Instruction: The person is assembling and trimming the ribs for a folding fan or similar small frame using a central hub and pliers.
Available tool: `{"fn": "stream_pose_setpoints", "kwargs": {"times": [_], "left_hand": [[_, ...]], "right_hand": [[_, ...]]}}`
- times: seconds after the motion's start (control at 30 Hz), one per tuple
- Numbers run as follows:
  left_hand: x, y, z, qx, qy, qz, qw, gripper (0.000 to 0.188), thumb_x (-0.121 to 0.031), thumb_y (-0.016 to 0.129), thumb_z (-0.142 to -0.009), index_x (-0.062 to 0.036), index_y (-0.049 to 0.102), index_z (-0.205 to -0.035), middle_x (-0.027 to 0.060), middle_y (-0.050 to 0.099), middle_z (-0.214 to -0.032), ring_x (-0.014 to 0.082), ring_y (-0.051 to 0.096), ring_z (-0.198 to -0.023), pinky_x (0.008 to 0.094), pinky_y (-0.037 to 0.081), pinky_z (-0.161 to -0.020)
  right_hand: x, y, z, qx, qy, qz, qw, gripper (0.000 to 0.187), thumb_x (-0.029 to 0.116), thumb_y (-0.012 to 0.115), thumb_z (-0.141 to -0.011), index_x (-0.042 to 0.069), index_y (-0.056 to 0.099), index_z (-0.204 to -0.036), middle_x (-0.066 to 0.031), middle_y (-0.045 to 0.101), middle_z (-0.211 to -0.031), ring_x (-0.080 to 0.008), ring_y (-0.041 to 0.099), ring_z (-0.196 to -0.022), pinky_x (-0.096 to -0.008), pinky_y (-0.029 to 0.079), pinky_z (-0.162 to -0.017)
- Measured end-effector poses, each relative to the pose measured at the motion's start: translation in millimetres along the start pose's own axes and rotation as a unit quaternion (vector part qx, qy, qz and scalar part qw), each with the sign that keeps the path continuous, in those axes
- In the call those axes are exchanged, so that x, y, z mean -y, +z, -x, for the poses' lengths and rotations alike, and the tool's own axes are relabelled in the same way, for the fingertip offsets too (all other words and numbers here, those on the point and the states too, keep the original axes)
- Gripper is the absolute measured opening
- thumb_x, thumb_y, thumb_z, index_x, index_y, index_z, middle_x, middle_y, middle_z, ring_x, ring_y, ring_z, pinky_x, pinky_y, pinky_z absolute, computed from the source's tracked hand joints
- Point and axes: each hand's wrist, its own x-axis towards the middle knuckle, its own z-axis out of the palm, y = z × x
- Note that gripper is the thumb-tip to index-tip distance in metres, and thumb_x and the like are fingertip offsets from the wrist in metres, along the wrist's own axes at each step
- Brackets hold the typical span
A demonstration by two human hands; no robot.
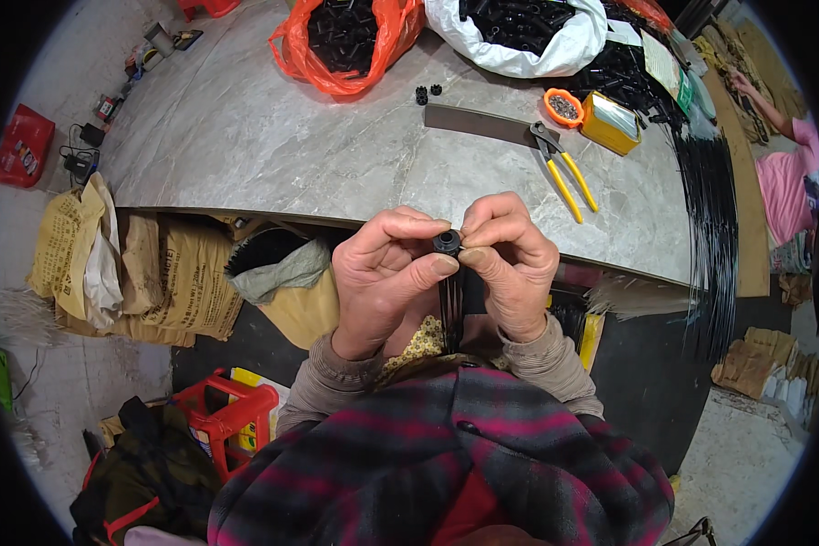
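Note:
Close in front of my chest, my left hand (377, 278) pinches a round black plastic fitting (447, 240) with a raised ring on top. Thin black strands (450, 314) hang down beneath it, between my wrists. My right hand (514, 273) is closed at the fitting's right side, its thumb and forefinger pressed together. Whatever those fingertips hold is too small to make out. Beyond my hands, pliers (559, 168) with yellow handles lie on the grey table (291, 150). Their head touches a flat dark bar (478, 125).
Black plastic parts fill a red bag (382, 68) and a white bag (528, 59). An orange bowl (562, 95) of small metal pieces stands beside a yellow tin (611, 127). Long black strands (710, 237) overhang the table's right edge. A person in pink (785, 191) is at far right.

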Motion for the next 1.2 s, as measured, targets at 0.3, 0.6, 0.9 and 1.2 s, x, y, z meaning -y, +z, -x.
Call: {"fn": "stream_pose_setpoints", "kwargs": {"times": [0.3,0.6,0.9,1.2], "left_hand": [[-7,-7,-7,0.064,0.001,0.007,0.998,0.027,0.015,0.068,-0.082,0.0079,0.062,-0.108,0.0126,0.063,-0.103,0.0171,0.063,-0.097,0.0293,0.052,-0.087],[-4,-10,-5,-0.009,-0.018,0.0,1.0,0.032,0.002,0.077,-0.08,0.0066,0.061,-0.107,0.0101,0.062,-0.097,0.0151,0.06,-0.089,0.0256,0.048,-0.083],[4,-16,-12,0.001,-0.003,0.007,1.0,0.033,-0.002,0.079,-0.08,0.0061,0.062,-0.107,0.01,0.062,-0.098,0.0149,0.06,-0.088,0.0249,0.047,-0.084],[4,-19,-10,-0.012,-0.007,0.005,1.0,0.028,0.001,0.074,-0.081,0.0056,0.06,-0.105,0.0104,0.059,-0.1,0.0155,0.058,-0.089,0.0269,0.046,-0.085]], "right_hand": [[26,-1,-24,0.06,0.211,-0.149,0.964,0.031,-0.002,0.079,-0.077,0.004,0.056,-0.098,-0.0066,0.055,-0.105,-0.0103,0.053,-0.09,-0.0241,0.046,-0.08],[7,-2,-25,0.121,0.203,-0.153,0.96,0.026,0.005,0.078,-0.083,0.005,0.06,-0.103,0.0021,0.058,-0.096,-0.0047,0.054,-0.088,-0.0201,0.045,-0.074],[-1,-6,-31,0.14,0.188,-0.179,0.955,0.029,0.0,0.077,-0.084,0.004,0.059,-0.107,0.0007,0.055,-0.102,-0.0038,0.053,-0.091,-0.0177,0.046,-0.075],[-3,-2,-31,0.132,0.197,-0.147,0.96,0.03,0.003,0.077,-0.084,0.003,0.059,-0.108,0.0015,0.056,-0.101,-0.0032,0.053,-0.091,-0.0189,0.047,-0.076]]}}
